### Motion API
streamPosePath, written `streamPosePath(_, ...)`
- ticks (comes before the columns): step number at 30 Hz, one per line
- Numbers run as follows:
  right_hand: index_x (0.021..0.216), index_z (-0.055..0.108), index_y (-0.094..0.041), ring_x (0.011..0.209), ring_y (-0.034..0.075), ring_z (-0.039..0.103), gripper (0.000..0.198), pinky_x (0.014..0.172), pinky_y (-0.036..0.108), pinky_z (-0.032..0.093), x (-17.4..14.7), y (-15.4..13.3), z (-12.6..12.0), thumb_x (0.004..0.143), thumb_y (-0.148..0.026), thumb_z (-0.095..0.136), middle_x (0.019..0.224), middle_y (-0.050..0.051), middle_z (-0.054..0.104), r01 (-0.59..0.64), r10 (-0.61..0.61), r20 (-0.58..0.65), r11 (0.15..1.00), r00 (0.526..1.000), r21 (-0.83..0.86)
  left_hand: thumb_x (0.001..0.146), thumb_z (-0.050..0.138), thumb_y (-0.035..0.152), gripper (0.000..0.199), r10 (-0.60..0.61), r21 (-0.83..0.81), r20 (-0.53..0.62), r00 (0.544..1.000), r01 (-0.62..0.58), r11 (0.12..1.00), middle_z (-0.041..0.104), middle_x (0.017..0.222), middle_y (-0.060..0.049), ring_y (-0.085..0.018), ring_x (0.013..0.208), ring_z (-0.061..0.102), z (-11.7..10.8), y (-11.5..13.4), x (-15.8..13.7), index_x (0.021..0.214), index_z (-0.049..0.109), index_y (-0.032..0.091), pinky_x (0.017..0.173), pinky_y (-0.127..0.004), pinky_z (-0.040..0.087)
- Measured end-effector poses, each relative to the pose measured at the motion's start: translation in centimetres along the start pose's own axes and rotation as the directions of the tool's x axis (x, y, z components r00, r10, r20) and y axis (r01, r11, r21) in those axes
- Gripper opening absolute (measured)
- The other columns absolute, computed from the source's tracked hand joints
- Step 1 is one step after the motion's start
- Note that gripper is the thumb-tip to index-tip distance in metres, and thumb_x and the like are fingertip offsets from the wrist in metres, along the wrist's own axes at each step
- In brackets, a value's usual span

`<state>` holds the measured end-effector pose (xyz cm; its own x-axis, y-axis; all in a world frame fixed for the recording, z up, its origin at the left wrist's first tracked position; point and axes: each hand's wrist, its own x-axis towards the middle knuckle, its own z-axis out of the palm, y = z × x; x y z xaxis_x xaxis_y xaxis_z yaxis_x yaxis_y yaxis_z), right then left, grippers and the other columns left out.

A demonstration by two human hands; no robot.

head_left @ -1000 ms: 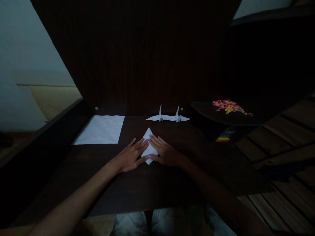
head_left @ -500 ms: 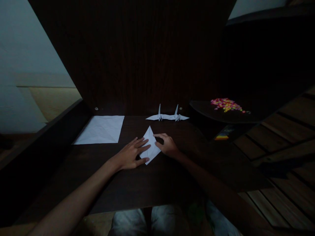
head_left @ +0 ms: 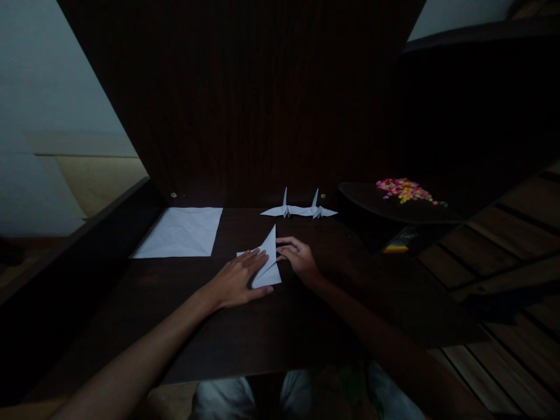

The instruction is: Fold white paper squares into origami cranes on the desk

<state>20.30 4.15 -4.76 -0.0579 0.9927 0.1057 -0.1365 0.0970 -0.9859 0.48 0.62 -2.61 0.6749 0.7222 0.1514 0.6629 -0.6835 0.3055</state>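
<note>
A small folded white origami paper (head_left: 270, 269) lies on the dark table in front of me, one pointed corner facing away. My left hand (head_left: 240, 280) rests flat across it with fingers spread and thumb by the near edge, covering much of its left side. At the paper's right edge is my right hand (head_left: 300, 261), fingers apart and lightly bent, the tips touching or very close to the fold. Beyond the paper, two white origami cranes (head_left: 286, 210) stand side by side against the back panel, wingtips meeting.
A creased white paper sheet (head_left: 184, 230) lies at the back left beside the raised side board (head_left: 87, 242). On a rounded shelf (head_left: 363, 201) at right sits a pile of small pink and yellow pieces (head_left: 405, 190). Below the shelf is a rainbow-coloured item (head_left: 397, 247).
The paper's outline has changed from a symmetrical kite to a shape with a flap folded over and a tip further right. My right fingers have shifted along its right edge.
</note>
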Motion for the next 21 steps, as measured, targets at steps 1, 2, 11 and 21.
streamPosePath(1,0.084,0.065,-0.017,0.072,0.018,0.065,0.021,0.062,0.033,0.058,-0.1,-0.1,0.1,0.066,-0.026,0.066,0.085,0.004,0.067,0.001,-0.001,-0.005,1.0,1.0,0.02,0.08,0.047,0.064,0.08,-0.009,-0.003,0.001,1.0,0.009,1.0,0.039,0.144,-0.016,-0.028,0.134,0.034,0.0,0.1,0.0,0.14,0.034,0.014,0.108,-0.043,0.032)
streamPosePath(2,0.083,0.065,-0.017,0.075,0.019,0.065,0.02,0.063,0.034,0.058,-0.1,-0.2,0.1,0.066,-0.027,0.066,0.085,0.005,0.067,0.0,0.0,-0.006,0.999,1.0,0.041,0.078,0.049,0.065,0.084,-0.016,-0.007,-0.001,1.0,0.016,1.0,0.037,0.145,-0.017,-0.029,0.134,0.034,0.1,0.2,0.0,0.141,0.032,0.013,0.108,-0.043,0.033)
streamPosePath(11,0.08,0.066,-0.018,0.094,0.021,0.061,0.017,0.084,0.045,0.055,-0.9,-1.2,0.3,0.073,-0.034,0.064,0.099,0.005,0.062,0.075,-0.087,0.087,0.988,0.992,0.138,0.084,0.052,0.034,0.071,-0.04,-0.079,-0.093,0.995,0.032,0.996,0.033,0.148,-0.013,-0.023,0.135,0.033,0.7,0.3,-0.1,0.145,0.019,0.016,0.11,-0.037,0.032)
streamPosePath(21,0.088,0.067,-0.02,0.11,0.024,0.056,0.016,0.098,0.044,0.045,-1.4,-1.4,0.3,0.079,-0.03,0.059,0.109,0.007,0.062,0.198,-0.2,0.183,0.98,0.962,0.028,0.094,0.035,0.027,0.051,-0.065,-0.152,-0.164,0.984,0.04,0.988,0.04,0.144,-0.011,-0.021,0.132,0.039,0.4,0.3,0.1,0.143,0.028,0.016,0.11,-0.038,0.034)
